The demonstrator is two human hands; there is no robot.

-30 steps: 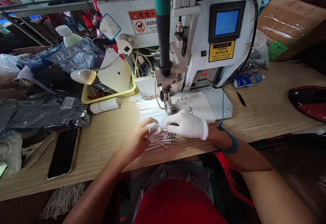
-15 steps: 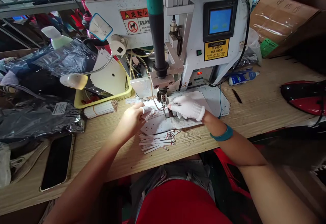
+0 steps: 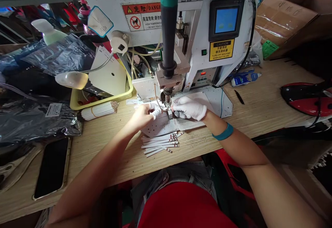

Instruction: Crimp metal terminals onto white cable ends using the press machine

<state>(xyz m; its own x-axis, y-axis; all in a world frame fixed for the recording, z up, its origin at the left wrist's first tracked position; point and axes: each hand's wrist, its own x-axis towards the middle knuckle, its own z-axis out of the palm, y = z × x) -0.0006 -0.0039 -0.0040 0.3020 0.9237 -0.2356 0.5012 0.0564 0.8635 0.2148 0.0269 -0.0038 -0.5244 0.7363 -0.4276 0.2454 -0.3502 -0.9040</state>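
My left hand (image 3: pixel 145 114), with white coverings on its fingertips, is closed in a pinch just left of the machine's soldering head (image 3: pixel 167 94). What lies between its fingers is too small to make out. From the right, my right hand (image 3: pixel 190 108) in a white glove reaches to the small metal block (image 3: pixel 169 114) under the head. Its thumb and fingers are pressed together by the block, and their contents are hidden. Nearer me, several thin white strips (image 3: pixel 159 144) with red-marked ends lie fanned on the table, in front of the speckled white base plate (image 3: pixel 160 126).
The white machine (image 3: pixel 197 79) with its screen stands right behind my hands. To the left are a banded bundle of white strips (image 3: pixel 100 110), a yellow basket (image 3: pixel 75 103), a lamp (image 3: pixel 72 80) and a phone (image 3: pixel 52 168). A blue tube (image 3: pixel 243 79) and black tweezers (image 3: pixel 239 97) lie right.
My left hand's covered fingers have curled and lifted slightly beside the soldering head. My right hand stays by the metal block. The camera view has shifted a little.
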